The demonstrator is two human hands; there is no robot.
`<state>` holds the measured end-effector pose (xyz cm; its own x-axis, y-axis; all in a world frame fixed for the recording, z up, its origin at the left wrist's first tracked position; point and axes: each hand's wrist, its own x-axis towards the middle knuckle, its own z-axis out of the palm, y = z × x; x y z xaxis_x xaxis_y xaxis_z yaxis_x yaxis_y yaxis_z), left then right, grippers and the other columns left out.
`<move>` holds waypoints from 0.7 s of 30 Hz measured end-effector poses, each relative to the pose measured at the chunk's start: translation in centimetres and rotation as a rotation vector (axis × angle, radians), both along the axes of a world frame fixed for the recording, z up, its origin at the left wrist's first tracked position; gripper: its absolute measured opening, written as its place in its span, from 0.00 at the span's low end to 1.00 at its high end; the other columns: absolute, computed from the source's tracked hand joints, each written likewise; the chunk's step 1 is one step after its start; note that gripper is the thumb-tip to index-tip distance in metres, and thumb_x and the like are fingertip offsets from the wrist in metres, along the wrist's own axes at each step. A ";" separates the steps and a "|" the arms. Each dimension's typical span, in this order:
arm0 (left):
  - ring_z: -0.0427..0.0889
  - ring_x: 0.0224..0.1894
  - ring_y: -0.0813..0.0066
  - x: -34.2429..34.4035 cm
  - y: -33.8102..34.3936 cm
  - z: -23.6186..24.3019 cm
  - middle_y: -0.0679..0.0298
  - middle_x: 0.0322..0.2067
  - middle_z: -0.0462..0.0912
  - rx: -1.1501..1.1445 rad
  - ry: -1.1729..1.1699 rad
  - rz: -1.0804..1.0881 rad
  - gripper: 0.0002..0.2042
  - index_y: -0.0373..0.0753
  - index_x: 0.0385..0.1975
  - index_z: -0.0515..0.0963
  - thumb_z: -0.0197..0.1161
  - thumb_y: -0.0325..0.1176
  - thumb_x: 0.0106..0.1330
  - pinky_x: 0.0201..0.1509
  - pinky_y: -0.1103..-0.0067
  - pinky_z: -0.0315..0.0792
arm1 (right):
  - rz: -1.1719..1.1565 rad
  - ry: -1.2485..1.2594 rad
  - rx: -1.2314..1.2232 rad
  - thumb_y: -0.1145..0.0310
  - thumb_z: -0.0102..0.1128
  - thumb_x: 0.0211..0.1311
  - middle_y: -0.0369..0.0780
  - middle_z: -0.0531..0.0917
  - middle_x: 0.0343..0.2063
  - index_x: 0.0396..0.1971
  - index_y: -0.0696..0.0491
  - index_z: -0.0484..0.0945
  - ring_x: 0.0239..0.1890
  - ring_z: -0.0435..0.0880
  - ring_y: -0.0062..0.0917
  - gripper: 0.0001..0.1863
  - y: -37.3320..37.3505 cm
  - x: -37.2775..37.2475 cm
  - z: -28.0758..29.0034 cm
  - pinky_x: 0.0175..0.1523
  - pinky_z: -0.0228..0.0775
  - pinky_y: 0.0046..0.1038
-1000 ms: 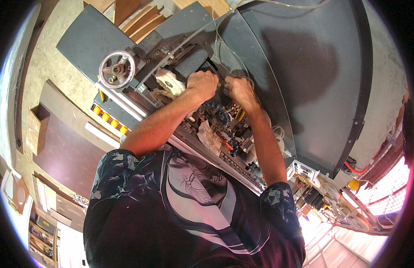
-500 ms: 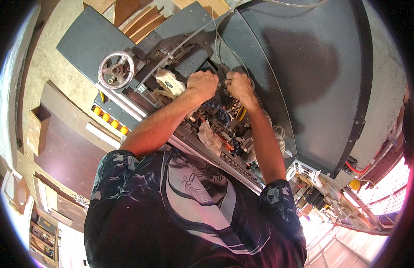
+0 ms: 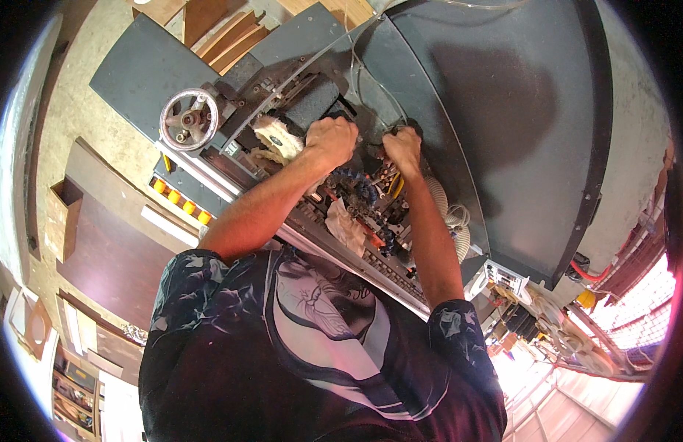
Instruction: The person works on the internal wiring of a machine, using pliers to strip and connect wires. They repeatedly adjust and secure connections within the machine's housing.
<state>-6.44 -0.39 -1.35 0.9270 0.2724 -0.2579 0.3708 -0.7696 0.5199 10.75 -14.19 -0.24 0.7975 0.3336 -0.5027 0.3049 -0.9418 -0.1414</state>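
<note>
My left hand (image 3: 330, 138) is curled over a dark part inside a machine, just right of a white fluffy buffing wheel (image 3: 275, 136); what its fingers hold is hidden. My right hand (image 3: 403, 147) is bent closed beside a clear thin tube (image 3: 385, 96) and above a ribbed hose (image 3: 459, 236); I cannot make out what is in it. Below both hands are metal mechanisms, blue fittings (image 3: 363, 188) and a crumpled pale cloth or paper (image 3: 345, 225).
A steel handwheel (image 3: 188, 120) and orange knobs (image 3: 188, 206) sit at the machine's left. A large grey cover (image 3: 511, 140) spans the right. Wooden pieces (image 3: 231, 40) lie beyond the machine; boards (image 3: 113, 272) lie at the lower left.
My right hand has moved to the right, toward the thin tube, exposing more ribbed hose beside my forearm. My left hand has stayed in almost the same place.
</note>
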 end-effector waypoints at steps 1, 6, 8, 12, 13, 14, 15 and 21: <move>0.88 0.45 0.52 0.1 0.0 0.1 0.50 0.42 0.86 -0.008 -0.004 -0.005 0.22 0.35 0.45 0.83 0.66 0.50 0.67 0.48 0.62 0.83 | -0.029 -0.036 0.034 0.63 0.61 0.51 0.55 0.87 0.41 0.38 0.64 0.85 0.48 0.86 0.50 0.20 -0.1 0.2 0.2 0.55 0.76 0.44; 0.88 0.46 0.53 0.2 0.1 0.1 0.50 0.42 0.86 -0.023 0.013 -0.002 0.21 0.35 0.45 0.83 0.67 0.50 0.67 0.48 0.63 0.83 | 0.397 0.026 0.106 0.70 0.63 0.55 0.53 0.87 0.38 0.35 0.58 0.83 0.44 0.87 0.50 0.10 0.9 -0.6 2.8 0.48 0.78 0.45; 0.88 0.46 0.53 0.3 0.1 0.5 0.50 0.43 0.86 -0.030 0.033 -0.007 0.21 0.35 0.46 0.83 0.67 0.50 0.66 0.49 0.63 0.83 | 0.668 -0.048 0.104 0.73 0.60 0.63 0.51 0.88 0.37 0.36 0.58 0.80 0.42 0.88 0.48 0.05 1.0 -1.4 3.9 0.46 0.80 0.43; 0.88 0.47 0.54 0.1 0.0 0.5 0.50 0.44 0.86 0.012 0.027 -0.010 0.22 0.35 0.47 0.82 0.68 0.49 0.66 0.49 0.63 0.83 | 0.601 0.010 0.115 0.74 0.59 0.62 0.49 0.88 0.41 0.38 0.57 0.79 0.45 0.86 0.49 0.06 1.3 -2.5 5.0 0.49 0.78 0.45; 0.88 0.47 0.54 0.1 0.1 0.5 0.50 0.44 0.86 0.005 0.034 -0.018 0.22 0.35 0.48 0.82 0.68 0.49 0.66 0.49 0.63 0.83 | 0.587 0.003 0.125 0.74 0.59 0.62 0.49 0.88 0.41 0.38 0.57 0.79 0.45 0.86 0.49 0.06 1.3 -2.6 4.9 0.49 0.78 0.45; 0.88 0.47 0.54 0.2 0.1 0.5 0.51 0.44 0.86 -0.002 0.040 -0.026 0.22 0.35 0.48 0.82 0.68 0.49 0.66 0.49 0.63 0.83 | 0.573 -0.003 0.135 0.74 0.59 0.62 0.49 0.88 0.40 0.39 0.57 0.79 0.45 0.86 0.49 0.07 1.2 -2.6 4.9 0.50 0.78 0.46; 0.88 0.47 0.54 0.2 0.2 0.6 0.51 0.44 0.86 -0.008 0.048 -0.031 0.22 0.35 0.48 0.81 0.68 0.50 0.66 0.48 0.63 0.83 | 0.570 -0.001 0.108 0.75 0.59 0.62 0.49 0.88 0.41 0.40 0.57 0.79 0.46 0.87 0.49 0.08 1.4 -2.8 5.1 0.50 0.78 0.46; 0.88 0.46 0.54 0.2 0.2 0.6 0.51 0.43 0.86 -0.005 0.044 -0.022 0.22 0.35 0.47 0.82 0.68 0.49 0.65 0.47 0.63 0.83 | 0.591 -0.010 0.035 0.76 0.58 0.61 0.49 0.88 0.40 0.40 0.56 0.79 0.46 0.86 0.50 0.08 1.5 -2.6 4.8 0.49 0.78 0.47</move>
